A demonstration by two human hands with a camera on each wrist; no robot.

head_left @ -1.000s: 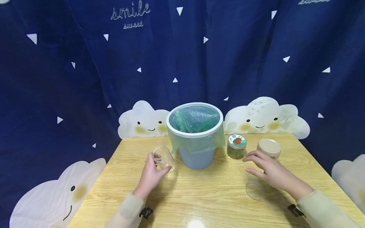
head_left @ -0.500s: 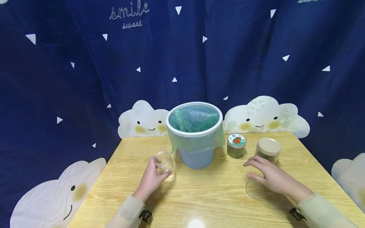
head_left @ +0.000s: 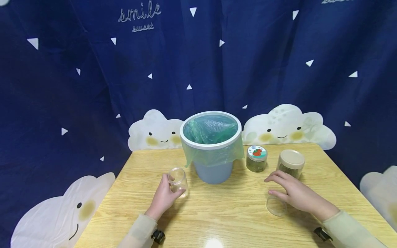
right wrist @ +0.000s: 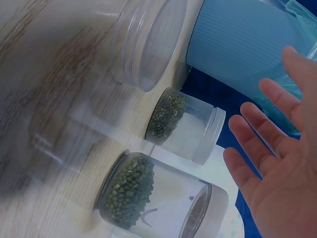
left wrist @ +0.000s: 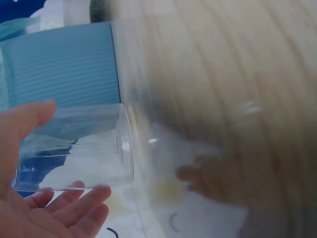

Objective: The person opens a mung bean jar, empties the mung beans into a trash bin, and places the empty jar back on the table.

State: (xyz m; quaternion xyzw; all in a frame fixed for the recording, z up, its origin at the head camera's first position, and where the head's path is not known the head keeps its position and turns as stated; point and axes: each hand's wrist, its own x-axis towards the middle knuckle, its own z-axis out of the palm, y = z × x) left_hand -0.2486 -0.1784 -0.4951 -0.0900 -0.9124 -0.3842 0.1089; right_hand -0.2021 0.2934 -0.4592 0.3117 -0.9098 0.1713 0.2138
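Observation:
My left hand (head_left: 163, 195) is around a clear jar (head_left: 178, 182), thumb on one side and fingers on the other. In the left wrist view the clear jar (left wrist: 74, 148) appears to stand on the table, with nothing visible inside. My right hand (head_left: 297, 193) hovers with its fingers apart above a clear round lid (head_left: 276, 206) on the wooden table (head_left: 217, 213). The right wrist view shows that clear lid (right wrist: 151, 47) beyond the fingers, apart from them.
A light blue bin (head_left: 214, 172) with a green bag liner stands at centre back. To its right are a small jar (head_left: 256, 160) with a tomato-printed lid and a larger jar (head_left: 291, 163) with a beige lid. Both contain green beans. A dark blue curtain (head_left: 173, 51) hangs behind.
My left hand has lowered the clear jar from a tilt to upright, a little nearer to me. The right hand has shifted only slightly, lower over the lid.

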